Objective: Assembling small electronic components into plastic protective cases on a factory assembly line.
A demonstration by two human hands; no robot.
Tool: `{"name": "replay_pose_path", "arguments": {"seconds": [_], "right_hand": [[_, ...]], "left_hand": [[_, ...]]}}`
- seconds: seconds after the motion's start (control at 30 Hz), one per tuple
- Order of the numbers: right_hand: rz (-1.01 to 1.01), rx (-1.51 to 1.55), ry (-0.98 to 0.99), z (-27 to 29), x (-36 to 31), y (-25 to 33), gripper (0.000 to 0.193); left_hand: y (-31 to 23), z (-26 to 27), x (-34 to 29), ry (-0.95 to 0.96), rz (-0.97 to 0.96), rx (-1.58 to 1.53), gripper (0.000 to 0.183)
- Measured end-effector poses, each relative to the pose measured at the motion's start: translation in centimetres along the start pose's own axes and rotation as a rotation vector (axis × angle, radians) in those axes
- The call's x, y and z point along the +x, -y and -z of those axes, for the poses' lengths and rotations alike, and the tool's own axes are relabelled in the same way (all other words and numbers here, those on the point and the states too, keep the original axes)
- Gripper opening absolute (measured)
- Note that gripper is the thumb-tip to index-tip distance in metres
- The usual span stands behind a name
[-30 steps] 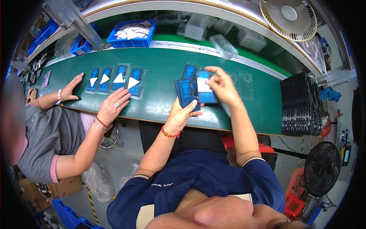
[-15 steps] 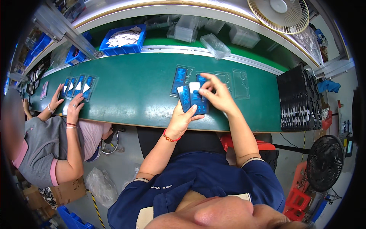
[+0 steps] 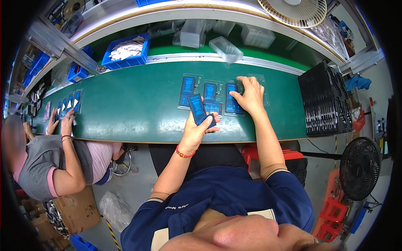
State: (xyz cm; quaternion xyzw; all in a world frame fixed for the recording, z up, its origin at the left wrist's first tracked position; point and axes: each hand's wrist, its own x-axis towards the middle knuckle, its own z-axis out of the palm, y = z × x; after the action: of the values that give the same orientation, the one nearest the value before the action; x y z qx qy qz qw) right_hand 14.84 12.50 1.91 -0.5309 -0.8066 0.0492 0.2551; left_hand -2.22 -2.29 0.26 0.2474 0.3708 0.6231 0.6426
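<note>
My left hand (image 3: pixel 198 129) is closed on a flat dark-blue phone battery (image 3: pixel 196 106), held tilted above the bench; a dark corner beside its thumb may be a second piece. My right hand (image 3: pixel 250 97) reaches over a clear plastic tray, fingers spread, thumb touching the phone battery (image 3: pixel 233 101) lying in it. To the left, another tray holds a battery (image 3: pixel 188 86). Between them lies a further tray with a battery (image 3: pixel 210 91), its lower part partly covered by my left hand. Part of one more clear tray (image 3: pixel 265 95) shows right of my right hand.
Black trays (image 3: pixel 322 100) are stacked at the bench's right end. Behind stand a blue bin (image 3: pixel 125 60) of white pieces and clear boxes (image 3: pixel 192 33). A co-worker's hands (image 3: pixel 65 124) handle similar batteries at left. A black fan (image 3: pixel 359 168) stands at right.
My right hand has moved right from the pieces in my left hand to a tray, where a battery now lies. White patches no longer show on the held battery. The view has shifted slightly.
</note>
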Motion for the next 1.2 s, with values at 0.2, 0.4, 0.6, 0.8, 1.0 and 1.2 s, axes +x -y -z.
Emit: {"name": "replay_pose_path", "arguments": {"seconds": [0.2,0.4,0.6,0.8,1.0,1.2], "right_hand": [[0.091,0.915,0.277,0.0,-3.2,4.3,0.022],[-0.256,1.038,0.069,2.9,-0.3,-1.4,0.012],[-0.334,0.361,0.05,-0.2,0.3,-11.6,0.04],[-0.016,0.176,0.014,1.0,-1.8,-5.8,0.044],[0.125,0.169,-0.02,-1.4,-1.2,-2.3,0.039],[0.143,0.123,-0.069,-1.5,-2.3,-1.9,0.038]], "left_hand": [[0.0,-1.9,1.4,0.098,-0.067,0.111,0.05],[-1.1,-1.2,2.7,0.022,-0.309,0.678,0.076],[-1.8,0.6,5.4,-0.117,-0.658,1.677,0.055],[-0.5,0.6,5.1,-0.183,-0.485,1.79,0.06],[-1.3,2.9,4.1,-0.375,-0.483,1.833,0.056],[-3.0,4.1,3.1,-0.257,-0.496,1.777,0.056]]}}
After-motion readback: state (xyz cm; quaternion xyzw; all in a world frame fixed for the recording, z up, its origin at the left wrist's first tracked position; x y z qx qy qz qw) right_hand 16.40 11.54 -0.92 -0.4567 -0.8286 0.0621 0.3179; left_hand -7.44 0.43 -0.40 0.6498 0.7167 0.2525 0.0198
